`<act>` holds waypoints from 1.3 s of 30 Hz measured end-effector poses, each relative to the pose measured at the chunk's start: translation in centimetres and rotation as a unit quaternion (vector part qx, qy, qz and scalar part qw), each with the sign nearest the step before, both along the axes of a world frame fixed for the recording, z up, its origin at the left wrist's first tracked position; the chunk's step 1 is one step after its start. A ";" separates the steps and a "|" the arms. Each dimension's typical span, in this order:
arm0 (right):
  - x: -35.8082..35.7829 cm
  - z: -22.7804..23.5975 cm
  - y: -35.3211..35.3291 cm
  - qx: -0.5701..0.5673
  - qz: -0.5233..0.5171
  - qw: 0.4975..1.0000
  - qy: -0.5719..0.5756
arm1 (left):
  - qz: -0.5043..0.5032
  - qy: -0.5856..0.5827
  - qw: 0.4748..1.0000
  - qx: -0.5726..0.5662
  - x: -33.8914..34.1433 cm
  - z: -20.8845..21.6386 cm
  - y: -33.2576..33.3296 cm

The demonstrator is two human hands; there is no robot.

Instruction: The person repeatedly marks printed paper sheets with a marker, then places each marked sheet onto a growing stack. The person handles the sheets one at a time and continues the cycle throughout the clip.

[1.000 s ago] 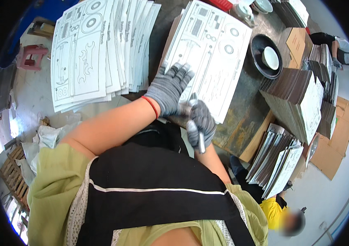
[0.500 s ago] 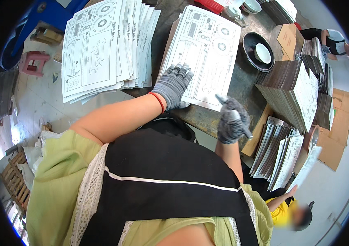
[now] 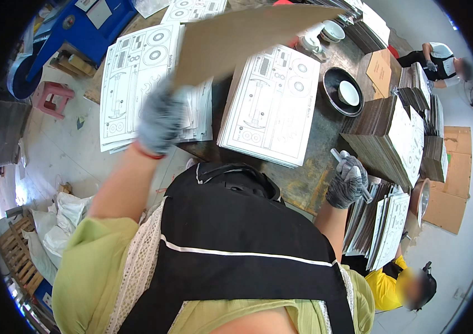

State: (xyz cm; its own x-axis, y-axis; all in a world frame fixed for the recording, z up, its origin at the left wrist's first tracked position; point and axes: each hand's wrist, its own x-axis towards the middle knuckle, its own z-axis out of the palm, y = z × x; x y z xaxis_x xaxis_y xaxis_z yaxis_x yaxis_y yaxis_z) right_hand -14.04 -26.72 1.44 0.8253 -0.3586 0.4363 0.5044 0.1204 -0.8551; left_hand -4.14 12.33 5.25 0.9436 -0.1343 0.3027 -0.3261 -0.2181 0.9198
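Observation:
My left hand (image 3: 161, 119), in a grey striped glove, grips one edge of a cardboard sheet (image 3: 236, 42). The sheet is lifted with its plain brown side showing, and both it and the hand are blurred. Under that hand lies a loose pile of printed sheets (image 3: 128, 83) with line drawings of tools. A neater stack of the same printed sheets (image 3: 278, 111) stands on the table in front of me. To the right, my right hand (image 3: 348, 186), also gloved, is closed around a slim grey pen-like rod (image 3: 335, 155), off the stack near the table's edge.
Beside the stack, a black basin (image 3: 328, 89) holds a white bowl (image 3: 349, 93). Tall piles of boards (image 3: 373, 125) stand at the right, with more sheets (image 3: 378, 222) below. A person in yellow (image 3: 384, 289) is at lower right. A pink stool (image 3: 53, 99) stands left.
My left hand has left the neat stack and swung left with a sheet raised over the piles. My right hand has moved right, away from the stack, still holding the rod.

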 end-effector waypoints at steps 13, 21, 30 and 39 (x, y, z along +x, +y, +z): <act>2.5 -3.9 4.0 -0.032 -0.012 0.995 0.096 | 0.114 -0.006 0.909 0.400 -3.6 -6.8 9.9; 10.0 -7.7 6.1 0.065 0.030 0.988 0.140 | -0.258 0.001 0.811 0.526 1.6 -8.0 -12.0; 16.4 -11.4 7.0 0.109 0.026 0.990 0.080 | -0.263 0.019 0.809 0.526 1.6 -11.1 -13.2; 14.7 -10.1 9.5 -0.287 0.007 0.956 0.053 | -0.239 0.009 0.785 0.571 1.5 -11.3 -14.0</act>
State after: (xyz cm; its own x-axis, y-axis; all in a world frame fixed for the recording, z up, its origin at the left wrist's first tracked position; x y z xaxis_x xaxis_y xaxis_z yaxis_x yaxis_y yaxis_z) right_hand 0.61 -17.19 -8.65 0.8783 -0.0740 0.4723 0.4134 -0.3786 -0.8281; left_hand -2.67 -1.64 -6.06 0.7059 -0.6479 -0.2864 -0.6104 -0.7615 0.2183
